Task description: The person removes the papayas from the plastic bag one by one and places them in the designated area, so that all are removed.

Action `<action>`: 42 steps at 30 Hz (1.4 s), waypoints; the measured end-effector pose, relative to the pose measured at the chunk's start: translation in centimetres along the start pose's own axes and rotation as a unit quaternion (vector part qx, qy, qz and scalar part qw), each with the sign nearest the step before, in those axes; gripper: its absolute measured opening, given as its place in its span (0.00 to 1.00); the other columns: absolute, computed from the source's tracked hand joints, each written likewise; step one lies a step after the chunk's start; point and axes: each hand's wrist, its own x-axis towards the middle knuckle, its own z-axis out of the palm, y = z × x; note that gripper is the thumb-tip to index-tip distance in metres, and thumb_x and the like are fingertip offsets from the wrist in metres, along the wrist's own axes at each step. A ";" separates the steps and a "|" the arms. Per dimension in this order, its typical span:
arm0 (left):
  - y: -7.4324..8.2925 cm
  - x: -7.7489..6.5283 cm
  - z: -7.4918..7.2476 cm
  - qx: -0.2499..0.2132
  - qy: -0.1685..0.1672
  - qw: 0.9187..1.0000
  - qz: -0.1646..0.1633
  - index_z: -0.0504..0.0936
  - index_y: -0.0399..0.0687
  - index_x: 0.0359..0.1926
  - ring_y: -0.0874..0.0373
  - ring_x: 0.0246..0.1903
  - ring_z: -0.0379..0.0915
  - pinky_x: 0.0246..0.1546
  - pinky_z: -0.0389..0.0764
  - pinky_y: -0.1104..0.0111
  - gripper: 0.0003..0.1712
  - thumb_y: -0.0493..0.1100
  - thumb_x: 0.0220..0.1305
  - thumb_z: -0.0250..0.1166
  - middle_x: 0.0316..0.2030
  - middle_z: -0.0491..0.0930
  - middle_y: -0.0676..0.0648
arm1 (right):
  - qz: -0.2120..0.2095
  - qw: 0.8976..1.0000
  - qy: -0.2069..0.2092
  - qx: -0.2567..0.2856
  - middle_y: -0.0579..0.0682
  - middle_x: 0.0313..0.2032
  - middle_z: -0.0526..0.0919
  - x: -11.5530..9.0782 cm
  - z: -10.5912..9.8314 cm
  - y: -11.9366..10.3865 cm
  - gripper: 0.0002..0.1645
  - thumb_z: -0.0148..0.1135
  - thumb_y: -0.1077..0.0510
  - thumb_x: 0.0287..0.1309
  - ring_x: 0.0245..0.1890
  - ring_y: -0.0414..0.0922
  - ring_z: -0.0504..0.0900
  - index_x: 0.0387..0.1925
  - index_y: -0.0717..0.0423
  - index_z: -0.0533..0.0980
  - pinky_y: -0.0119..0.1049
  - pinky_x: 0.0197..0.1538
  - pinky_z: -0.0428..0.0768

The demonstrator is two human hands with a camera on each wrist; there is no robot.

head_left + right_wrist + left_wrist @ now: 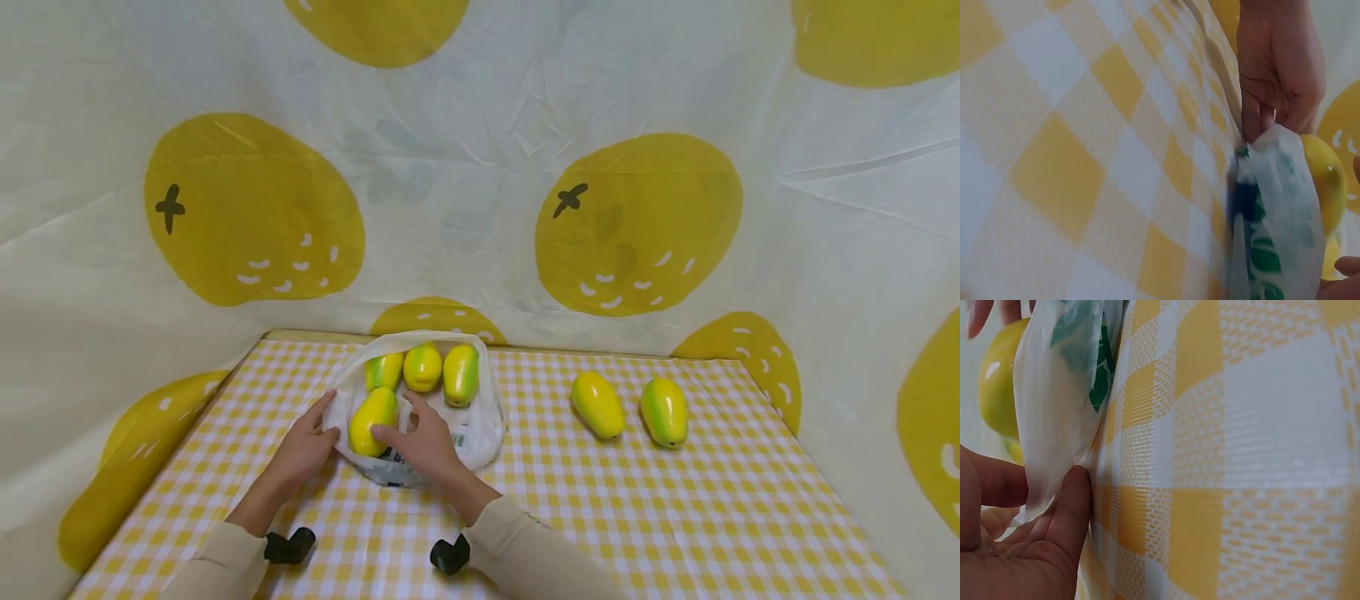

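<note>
A white plastic bag [491, 433] with green print lies on the table with its mouth spread wide. Inside are several shiny yellow mangoes with green streaks, three toward the back, including the middle mango [422, 367]. A front mango [367, 423] rests at the bag's near left side. My left hand [302, 446] pinches the left rim between thumb and fingers, as the left wrist view shows at the bag's edge [1044, 425]. Reaching into the opening, my right hand [427, 437] has its fingers spread, its thumb overlapping the front mango in the head view.
To the right of the bag, a left loose mango [597, 406] and a right loose mango [664, 412] lie on the yellow checkered tablecloth [720, 517]. A white curtain [450, 208] printed with large yellow fruit hangs behind the table and at both sides.
</note>
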 end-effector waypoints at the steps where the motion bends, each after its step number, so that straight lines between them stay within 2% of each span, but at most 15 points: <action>1: 0.0 0.0 0.0 0.000 0.000 1.000 0.001 0.39 0.53 0.85 0.34 0.81 0.45 0.75 0.63 0.43 0.43 0.37 0.77 0.47 0.84 0.41 0.34 | -0.001 1.000 0.005 -0.003 0.57 0.78 0.65 0.1 0.4 0.0 0.51 0.69 0.39 0.63 0.75 0.61 0.70 0.80 0.49 0.60 0.57 0.71 0.74; 5: -0.1 -0.2 0.0 -0.003 -0.001 1.000 0.002 0.39 0.52 0.85 0.33 0.81 0.44 0.77 0.59 0.41 0.43 0.37 0.77 0.47 0.84 0.41 0.34 | -0.015 1.000 0.025 -0.009 0.54 0.76 0.69 0.5 2.2 0.2 0.53 0.70 0.37 0.62 0.73 0.57 0.73 0.81 0.51 0.59 0.56 0.72 0.73; 10: -0.1 -0.3 0.0 -0.002 -0.006 1.000 0.009 0.40 0.51 0.85 0.33 0.81 0.43 0.77 0.57 0.40 0.43 0.36 0.77 0.47 0.83 0.41 0.32 | -0.036 0.998 0.044 -0.028 0.50 0.72 0.73 0.4 3.8 0.2 0.50 0.71 0.39 0.61 0.68 0.50 0.76 0.78 0.53 0.63 0.53 0.71 0.73; 21: 0.0 -0.4 0.1 -0.001 -0.007 1.000 0.014 0.42 0.50 0.85 0.31 0.81 0.43 0.77 0.56 0.40 0.43 0.36 0.75 0.47 0.83 0.41 0.31 | -0.029 0.996 0.079 -0.042 0.50 0.72 0.74 0.3 5.1 -0.2 0.50 0.76 0.41 0.57 0.68 0.51 0.75 0.76 0.51 0.66 0.54 0.71 0.72; 28: 0.2 -0.2 0.3 0.002 -0.007 1.000 0.021 0.40 0.49 0.85 0.31 0.80 0.47 0.75 0.62 0.42 0.43 0.36 0.75 0.46 0.83 0.43 0.30 | -0.038 0.993 0.079 -0.076 0.50 0.73 0.74 0.4 4.8 -0.3 0.49 0.75 0.45 0.57 0.70 0.51 0.75 0.76 0.51 0.66 0.53 0.72 0.72; 35: 0.3 -0.2 0.3 0.000 -0.003 1.000 0.021 0.41 0.47 0.85 0.34 0.81 0.46 0.77 0.59 0.42 0.42 0.35 0.75 0.46 0.83 0.44 0.31 | -0.044 0.990 0.079 -0.104 0.49 0.68 0.80 0.1 4.3 -0.4 0.47 0.75 0.46 0.54 0.61 0.47 0.81 0.75 0.46 0.69 0.46 0.64 0.78; 42: 0.0 -0.3 -0.2 0.004 -0.004 1.000 0.021 0.41 0.48 0.85 0.34 0.82 0.43 0.77 0.57 0.42 0.42 0.36 0.77 0.46 0.83 0.42 0.33 | -0.069 0.986 0.077 -0.131 0.50 0.67 0.81 -0.6 3.0 -1.0 0.46 0.75 0.48 0.54 0.58 0.47 0.83 0.74 0.49 0.71 0.43 0.60 0.80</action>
